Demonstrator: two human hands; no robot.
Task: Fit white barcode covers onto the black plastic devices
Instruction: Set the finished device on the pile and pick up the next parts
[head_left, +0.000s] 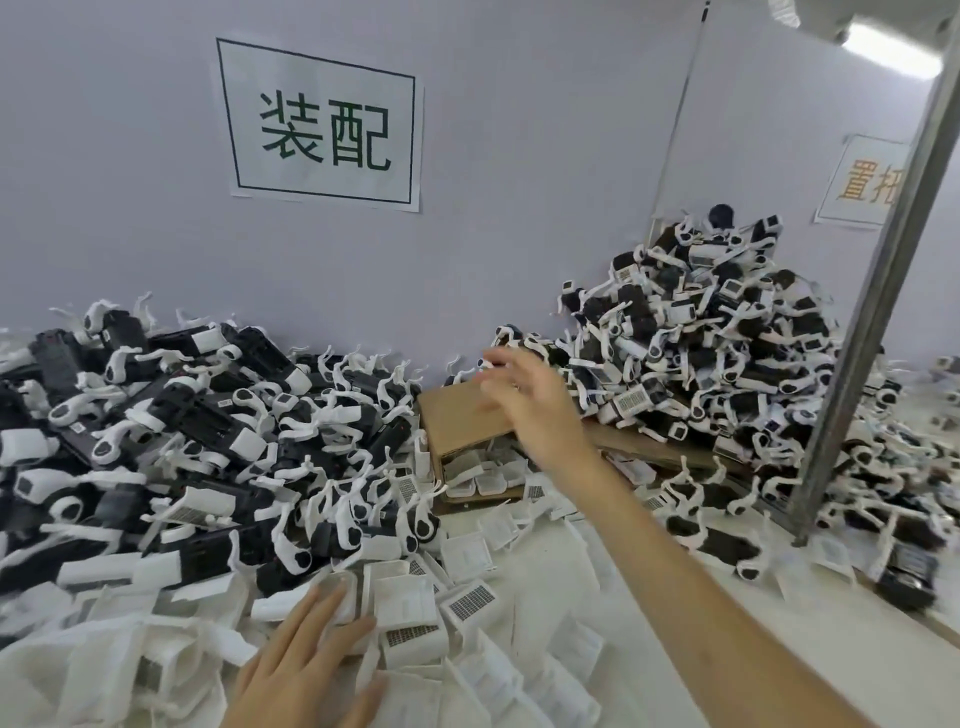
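Black plastic devices with white parts lie in a big heap (197, 431) on the left of the table. A taller pile of black devices (701, 332) rises at the back right. Loose white barcode covers (470, 605) are scattered across the near middle. My left hand (306, 654) rests flat with straight fingers on the white covers at the bottom. My right hand (524, 395) is stretched out in the air above the cardboard box, fingers spread and blurred, holding nothing that I can see.
An open cardboard box (462, 421) holding white covers stands at the centre back. A grey metal post (878, 291) slants up on the right. White plastic bags (119, 670) lie at the near left. A white wall with signs (322, 124) closes the back.
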